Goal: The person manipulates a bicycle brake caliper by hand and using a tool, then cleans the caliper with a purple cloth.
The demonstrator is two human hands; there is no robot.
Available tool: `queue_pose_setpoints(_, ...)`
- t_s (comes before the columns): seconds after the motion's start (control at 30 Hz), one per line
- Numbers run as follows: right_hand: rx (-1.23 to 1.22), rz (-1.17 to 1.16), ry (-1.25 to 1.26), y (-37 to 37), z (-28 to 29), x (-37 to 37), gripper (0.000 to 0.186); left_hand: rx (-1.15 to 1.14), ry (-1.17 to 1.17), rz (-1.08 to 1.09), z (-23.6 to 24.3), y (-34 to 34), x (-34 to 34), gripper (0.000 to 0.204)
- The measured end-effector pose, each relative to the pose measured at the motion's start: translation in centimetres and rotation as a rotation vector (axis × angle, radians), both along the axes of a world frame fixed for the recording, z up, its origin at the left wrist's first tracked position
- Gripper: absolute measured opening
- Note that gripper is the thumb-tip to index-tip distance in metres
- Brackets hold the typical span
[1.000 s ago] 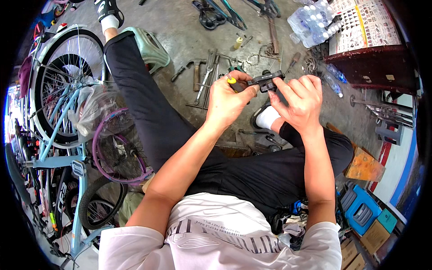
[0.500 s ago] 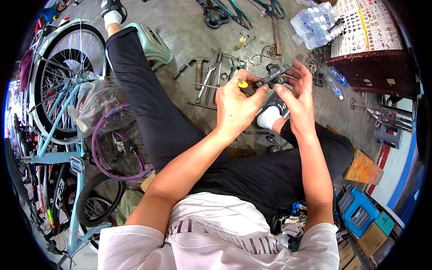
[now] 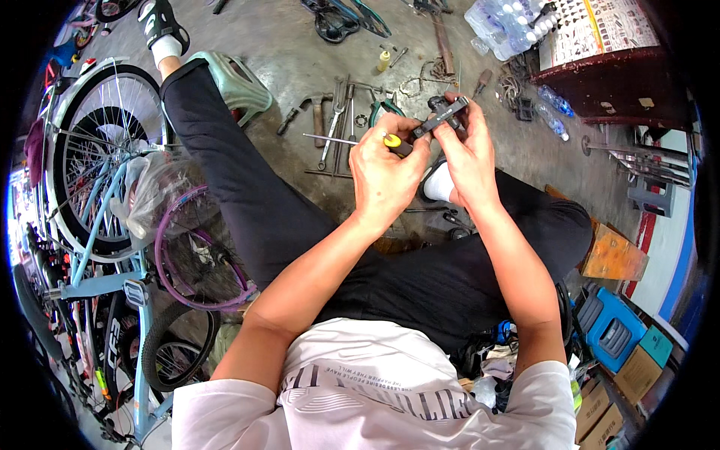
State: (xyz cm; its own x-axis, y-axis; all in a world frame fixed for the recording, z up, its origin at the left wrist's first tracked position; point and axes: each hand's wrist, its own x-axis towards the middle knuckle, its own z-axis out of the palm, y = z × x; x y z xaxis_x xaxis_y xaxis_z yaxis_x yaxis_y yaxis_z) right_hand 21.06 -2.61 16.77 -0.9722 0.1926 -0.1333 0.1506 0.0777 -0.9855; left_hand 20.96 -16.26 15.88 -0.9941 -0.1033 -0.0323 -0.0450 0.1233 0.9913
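Note:
My left hand (image 3: 384,169) is closed round a screwdriver with a yellow-and-black handle (image 3: 396,143); its thin shaft points left past my knuckles. Its thumb and fingertips also meet the near end of a black bar-shaped bicycle part (image 3: 444,115) with a round clamp-like piece on its far side. Gripping that part from the right is my right hand (image 3: 469,161), thumb along it and fingers curled behind. Exactly what kind of part it is I cannot make out. Both hands are held up over the floor, between my spread legs.
On the floor beyond lie a hammer (image 3: 319,120), wrenches (image 3: 335,127), green-handled pliers (image 3: 381,109) and a small yellowish bottle (image 3: 384,61). Bicycles and a wheel (image 3: 112,157) crowd the left, near a pale green stool (image 3: 236,86). Packed water bottles (image 3: 502,26) and a dark red cabinet (image 3: 600,86) stand far right.
The right hand's fingers have closed in on the black part, which has tilted more steeply. Both hands have drawn slightly left in the picture, and the whole view has shifted a little.

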Motion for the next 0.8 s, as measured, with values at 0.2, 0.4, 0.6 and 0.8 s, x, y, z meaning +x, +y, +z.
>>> queue_pose_setpoints(0.2, -0.005, -0.031, -0.016, 0.8, -2.3, -0.5, 0.050, -0.117, 0.018, -0.009, -0.6, 0.2, -0.2, 0.016)
queue_pose_setpoints(0.4, -0.066, -0.015, -0.034, 0.9, -2.8, -0.6, 0.048, -0.122, -0.030, -0.019, -0.6, -0.1, -0.3, 0.018)
queue_pose_setpoints(0.6, -0.285, 0.049, -0.211, 1.0, -0.3, -1.2, 0.051, -0.155, -0.052, -0.005, -1.4, 0.0, 0.1, 0.020)
queue_pose_setpoints(0.8, -0.241, 0.121, -0.211, 1.4, 0.3, -1.1, 0.056, -0.193, -0.010, -0.012, -1.3, 0.1, 0.1, 0.020)
